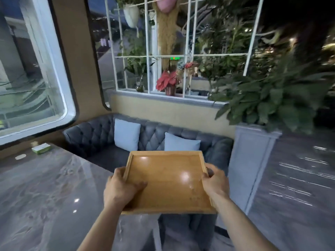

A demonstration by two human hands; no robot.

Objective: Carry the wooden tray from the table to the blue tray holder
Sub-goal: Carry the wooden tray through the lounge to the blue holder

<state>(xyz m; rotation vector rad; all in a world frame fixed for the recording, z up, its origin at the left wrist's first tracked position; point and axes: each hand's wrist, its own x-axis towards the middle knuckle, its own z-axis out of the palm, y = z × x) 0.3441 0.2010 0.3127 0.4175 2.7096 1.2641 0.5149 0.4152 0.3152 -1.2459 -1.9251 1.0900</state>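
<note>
An empty wooden tray (166,176) with a low rim is held in the air in front of me, past the right corner of the grey marble table (45,187). My left hand (119,189) grips its left edge, thumb lying inside on the tray floor. On the opposite side, my right hand (214,182) clasps the right edge. The tray is roughly level. No blue tray holder shows in this view.
A dark tufted sofa (94,136) with two pale cushions (126,134) stands behind the tray. A tall grey planter (252,160) with a leafy plant rises at the right. A green-white box (41,148) lies at the table's far left. The floor at the right is motion-blurred.
</note>
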